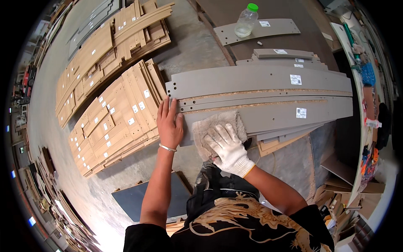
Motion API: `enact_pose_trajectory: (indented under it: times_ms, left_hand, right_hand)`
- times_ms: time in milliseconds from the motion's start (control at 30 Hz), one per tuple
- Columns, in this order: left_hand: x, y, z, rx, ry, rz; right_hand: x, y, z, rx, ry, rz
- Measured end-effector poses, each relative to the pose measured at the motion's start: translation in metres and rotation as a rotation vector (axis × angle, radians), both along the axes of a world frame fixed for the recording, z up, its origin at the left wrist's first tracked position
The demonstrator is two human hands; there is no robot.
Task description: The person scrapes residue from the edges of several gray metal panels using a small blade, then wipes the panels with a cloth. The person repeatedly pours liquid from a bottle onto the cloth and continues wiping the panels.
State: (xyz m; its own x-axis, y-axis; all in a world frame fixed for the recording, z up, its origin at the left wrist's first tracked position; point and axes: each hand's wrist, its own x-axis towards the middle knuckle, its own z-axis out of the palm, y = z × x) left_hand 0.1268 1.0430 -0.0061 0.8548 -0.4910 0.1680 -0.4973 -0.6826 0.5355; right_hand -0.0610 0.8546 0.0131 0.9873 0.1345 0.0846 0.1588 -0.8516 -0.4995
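My left hand (170, 126) is bare, its fingers stretched out over the left end of a stack of long grey panels. The fingertips touch the panel edge near some drilled holes. In a white knit glove, my right hand (230, 150) presses a folded grey-beige cloth (202, 130) against the front edge of the nearer panel (268, 115); its thumb is mostly hidden. The cloth overhangs that edge. Behind lies another grey panel (235, 80) with a white label and a raw chipboard strip along its side.
Two stacks of wood-coloured boards (121, 119) stand on the floor at left. A clear bottle with a green cap (246, 21) rests on a curved grey panel (279, 28) at the back. A dark board (142, 197) is low beside my legs. A cluttered shelf edge (357, 105) runs along the right.
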Motion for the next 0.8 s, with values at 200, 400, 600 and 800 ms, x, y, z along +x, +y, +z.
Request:
enact_pose_trajectory:
  times_ms: [200,400,600,800]
  left_hand:
    - [0.013,-0.033,0.013,0.307,-0.072,-0.262]
    - [0.01,-0.041,0.013,0.384,-0.131,-0.284]
    - [0.026,-0.082,0.01,0.408,-0.177,-0.325]
    - [0.026,-0.084,0.0,0.48,-0.192,-0.294]
  right_hand:
    - [-0.023,-0.056,0.002,-0.182,0.069,-0.16]
    - [-0.058,-0.156,0.007,-0.303,0.247,-0.649]
    - [0.027,-0.072,0.02,-0.307,0.406,-0.124]
    - [0.022,-0.135,0.006,-0.357,0.3,-0.523]
